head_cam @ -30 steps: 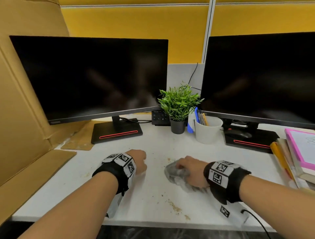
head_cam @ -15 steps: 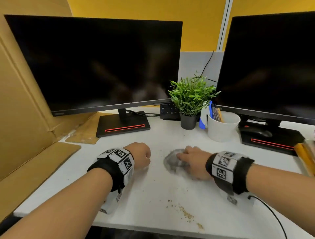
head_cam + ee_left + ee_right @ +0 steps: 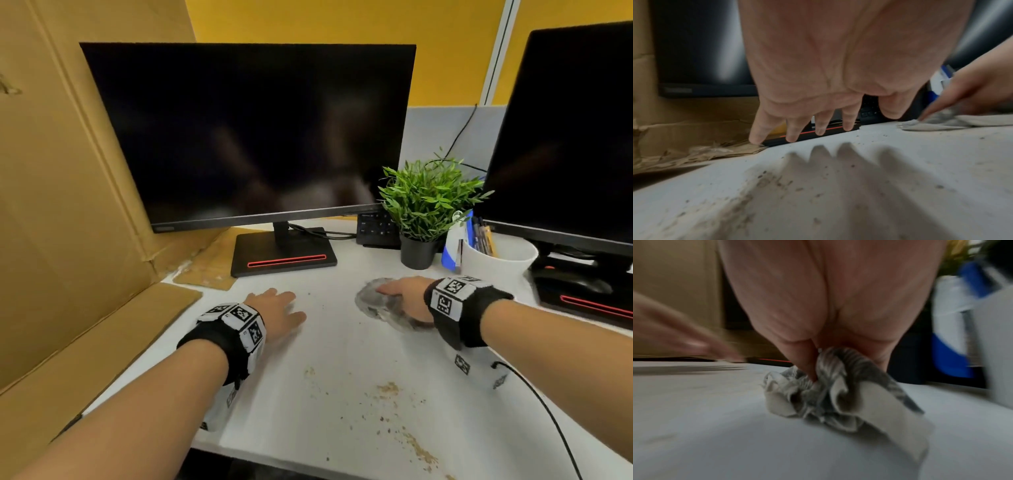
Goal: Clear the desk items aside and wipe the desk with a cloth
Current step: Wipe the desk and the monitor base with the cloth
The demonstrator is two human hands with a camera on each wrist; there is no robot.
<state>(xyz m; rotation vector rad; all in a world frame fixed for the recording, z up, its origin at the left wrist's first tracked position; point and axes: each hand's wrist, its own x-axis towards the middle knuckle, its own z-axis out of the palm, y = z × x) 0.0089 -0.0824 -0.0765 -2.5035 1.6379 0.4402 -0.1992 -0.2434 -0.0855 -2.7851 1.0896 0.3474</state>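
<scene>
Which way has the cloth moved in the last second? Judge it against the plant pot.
Yes: the cloth, under the right hand, has slid back toward the plant pot, ending slightly left of it.

A big cardboard sheet [image 3: 68,205] leans at the left beside a dark monitor [image 3: 253,133] on its red-striped stand [image 3: 284,255], with a small keypad [image 3: 376,229] behind a potted plant [image 3: 426,205], a second monitor [image 3: 568,137] and a mouse [image 3: 575,284] at the right.

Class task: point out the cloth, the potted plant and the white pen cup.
cloth [image 3: 371,298], head view, crumpled grey edge left of the fingers
potted plant [image 3: 428,198], head view, leaves
white pen cup [image 3: 496,263], head view, front wall
</scene>
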